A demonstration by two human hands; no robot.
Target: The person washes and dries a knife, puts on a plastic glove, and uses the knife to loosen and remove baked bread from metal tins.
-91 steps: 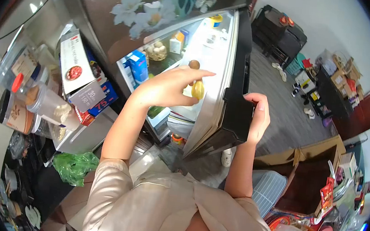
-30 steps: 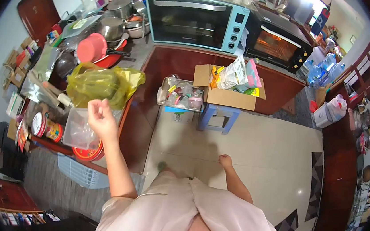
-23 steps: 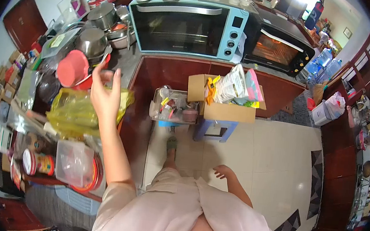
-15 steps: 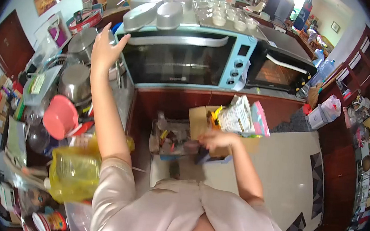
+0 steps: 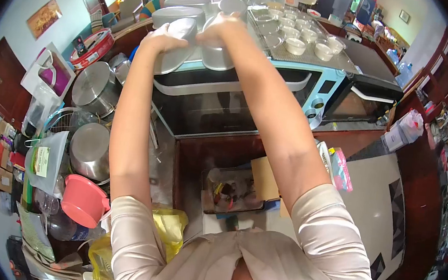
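Note:
My left hand [image 5: 163, 41] is wrapped round the side of a tilted silver metal cake pan [image 5: 175, 58] at the front of the blue oven's top. Close beside it, my right hand [image 5: 221, 29] is over the upper part of a second silver cake pan [image 5: 218, 58], its fingers curled at the rim and partly hidden. Whether those fingers also touch the first pan I cannot tell. More silver pans [image 5: 179, 12] stand just behind. Beneath the hands is the oven [image 5: 205, 108], its door closed.
Right of the pans, a wire rack [image 5: 281, 51] carries several small white cups [image 5: 295, 46]. A black oven [image 5: 362, 99] stands at the right. Steel pots [image 5: 91, 151] and a pink basin [image 5: 84, 200] crowd the left side. An open box of small items [image 5: 230, 192] lies below.
My right hand has risen from the boxes below to the pans on the oven. My left hand has moved from the oven's corner onto a pan, now tilted. The view has shifted.

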